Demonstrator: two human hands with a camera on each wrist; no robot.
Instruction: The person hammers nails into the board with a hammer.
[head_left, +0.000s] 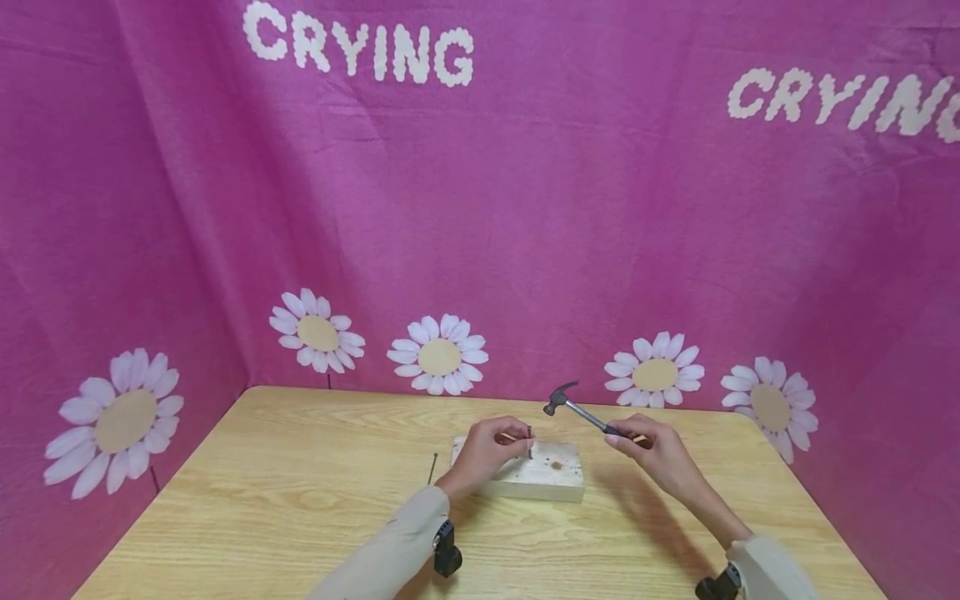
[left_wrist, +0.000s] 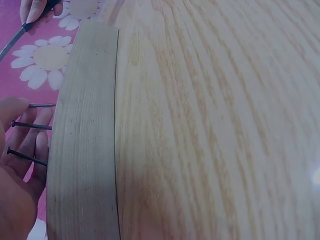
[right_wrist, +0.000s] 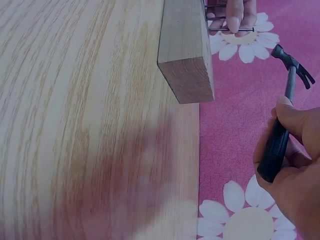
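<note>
A pale wooden block (head_left: 545,490) lies on the table, with three dark nails standing from its top face in the left wrist view. My left hand (head_left: 487,454) is over the block, pinching a nail (head_left: 530,452) between thumb and fingers at the block's surface. Two other nails, a middle one (left_wrist: 32,125) and a lower one (left_wrist: 27,157), stand beside these fingers. My right hand (head_left: 660,454) grips a claw hammer (head_left: 587,415) by its dark handle. The hammer's head (right_wrist: 294,65) is raised in the air, up and to the right of the pinched nail and apart from it.
One more nail (head_left: 432,468) shows left of the block, near my left wrist. The light wood-grain table (head_left: 300,500) extends around the block. A pink cloth (head_left: 525,208) with white daisies and lettering hangs behind the table and along its sides.
</note>
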